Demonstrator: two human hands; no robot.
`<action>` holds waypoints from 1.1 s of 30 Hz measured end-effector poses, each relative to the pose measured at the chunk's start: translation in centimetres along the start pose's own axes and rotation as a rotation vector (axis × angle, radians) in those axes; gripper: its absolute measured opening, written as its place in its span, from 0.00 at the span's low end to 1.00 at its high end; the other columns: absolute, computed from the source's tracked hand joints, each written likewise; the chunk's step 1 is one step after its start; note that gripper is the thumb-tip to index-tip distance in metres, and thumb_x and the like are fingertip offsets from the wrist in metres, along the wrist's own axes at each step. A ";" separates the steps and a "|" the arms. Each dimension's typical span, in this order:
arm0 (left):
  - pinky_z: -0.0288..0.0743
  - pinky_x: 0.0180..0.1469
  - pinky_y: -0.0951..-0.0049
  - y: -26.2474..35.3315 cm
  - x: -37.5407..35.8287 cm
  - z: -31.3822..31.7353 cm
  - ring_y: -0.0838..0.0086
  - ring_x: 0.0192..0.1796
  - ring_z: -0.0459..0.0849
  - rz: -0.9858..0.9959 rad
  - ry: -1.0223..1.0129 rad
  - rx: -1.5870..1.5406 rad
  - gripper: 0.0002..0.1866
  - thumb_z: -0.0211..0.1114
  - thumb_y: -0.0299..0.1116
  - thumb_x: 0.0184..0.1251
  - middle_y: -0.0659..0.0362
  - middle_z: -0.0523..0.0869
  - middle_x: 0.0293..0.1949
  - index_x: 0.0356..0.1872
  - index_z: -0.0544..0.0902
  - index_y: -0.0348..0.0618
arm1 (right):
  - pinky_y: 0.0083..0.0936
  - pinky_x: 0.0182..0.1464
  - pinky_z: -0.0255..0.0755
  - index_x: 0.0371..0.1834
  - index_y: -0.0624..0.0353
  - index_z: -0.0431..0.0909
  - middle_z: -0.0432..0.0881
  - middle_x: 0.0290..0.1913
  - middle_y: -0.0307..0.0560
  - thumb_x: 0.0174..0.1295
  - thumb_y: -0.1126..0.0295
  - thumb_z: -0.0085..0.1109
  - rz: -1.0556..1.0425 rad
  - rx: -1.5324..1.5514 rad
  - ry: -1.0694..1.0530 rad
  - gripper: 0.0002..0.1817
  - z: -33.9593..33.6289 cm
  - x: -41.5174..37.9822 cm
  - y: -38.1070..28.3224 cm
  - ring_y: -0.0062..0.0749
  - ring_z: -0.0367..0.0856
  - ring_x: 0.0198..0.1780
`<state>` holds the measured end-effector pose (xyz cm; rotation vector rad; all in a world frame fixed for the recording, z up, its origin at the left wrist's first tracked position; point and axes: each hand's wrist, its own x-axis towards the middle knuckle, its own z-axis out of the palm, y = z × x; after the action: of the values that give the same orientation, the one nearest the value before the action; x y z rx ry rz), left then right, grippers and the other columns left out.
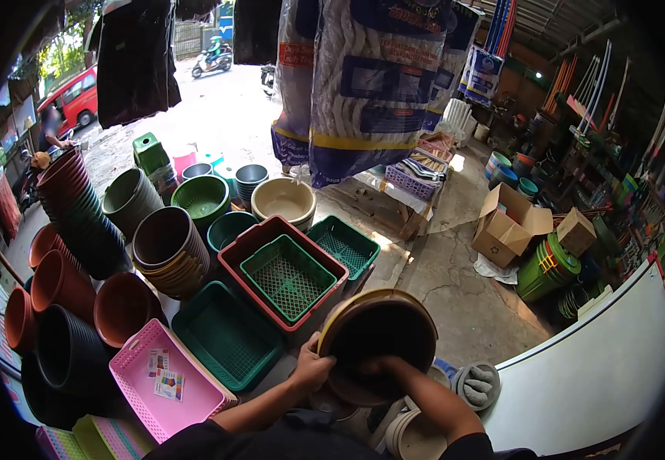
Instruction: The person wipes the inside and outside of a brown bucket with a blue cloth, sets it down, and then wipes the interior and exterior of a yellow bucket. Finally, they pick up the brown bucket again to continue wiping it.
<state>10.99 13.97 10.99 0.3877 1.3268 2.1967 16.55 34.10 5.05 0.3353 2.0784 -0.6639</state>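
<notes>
A dark bucket with a yellowish rim [382,300] is tilted so that its dark inside faces me. At its left edge my left hand [313,366] is closed on the rim, thumb and fingers wrapped round it. My right hand [378,366] reaches into the bucket's mouth; its fingers are lost in the dark inside, and what they touch is hidden. Just left of the bucket are a red basket [229,257] with a green mesh basket [289,277] in it, and a dark green basket [225,333]. Pale round containers [413,437] stand below the bucket.
Stacked pots [171,249] and a pink basket [168,383] are at the left. Plastic-wrapped mops [375,84] hang overhead. An open cardboard box [501,230] and a green bin [547,268] stand right, beyond a white surface [593,368]. A person rides a motorbike [212,63] outside.
</notes>
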 end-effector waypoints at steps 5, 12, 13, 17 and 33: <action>0.64 0.46 0.80 -3.9 -1.0 -1.8 0.78 0.39 0.71 0.025 -0.061 0.157 0.16 0.58 0.17 0.43 0.64 0.71 0.33 0.39 0.79 0.36 | 0.42 0.64 0.67 0.61 0.54 0.74 0.78 0.58 0.54 0.68 0.55 0.47 -0.280 1.702 0.293 0.23 0.5 -0.9 -2.6 0.46 0.77 0.58; 0.65 0.55 0.80 -1.6 -0.5 -0.2 0.78 0.50 0.76 -0.069 0.029 -0.117 0.23 0.55 0.14 0.44 0.63 0.78 0.43 0.47 0.80 0.37 | 0.43 0.64 0.67 0.61 0.62 0.72 0.77 0.57 0.60 0.71 0.55 0.37 -0.235 1.533 0.914 0.26 0.2 5.3 -1.0 0.51 0.75 0.59; 0.66 0.54 0.80 -1.1 -0.5 0.1 0.78 0.48 0.75 -0.020 -0.002 -0.101 0.22 0.55 0.14 0.44 0.64 0.77 0.42 0.46 0.80 0.37 | 0.43 0.63 0.67 0.61 0.63 0.72 0.77 0.57 0.61 0.72 0.55 0.36 -0.192 1.275 0.899 0.26 1.0 5.2 -1.9 0.52 0.75 0.59; 0.67 0.49 0.80 -0.6 1.0 -1.7 0.81 0.43 0.75 0.159 -0.037 0.104 0.20 0.54 0.14 0.44 0.66 0.76 0.39 0.42 0.79 0.36 | 0.42 0.64 0.65 0.57 0.60 0.76 0.75 0.61 0.60 0.71 0.50 0.36 -0.220 0.050 0.288 0.28 0.1 -4.3 -4.4 0.52 0.72 0.64; 0.67 0.39 0.81 -1.7 1.5 -2.3 0.84 0.33 0.71 0.123 0.090 0.096 0.06 0.67 0.22 0.60 0.68 0.74 0.32 0.36 0.79 0.39 | 0.42 0.67 0.62 0.62 0.57 0.72 0.77 0.60 0.55 0.68 0.46 0.47 -0.395 -0.111 0.338 0.29 3.4 -6.2 -4.0 0.47 0.81 0.52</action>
<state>9.09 13.78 8.33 0.4210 1.4981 2.2803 20.48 28.93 10.02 -0.0358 2.5269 -0.7585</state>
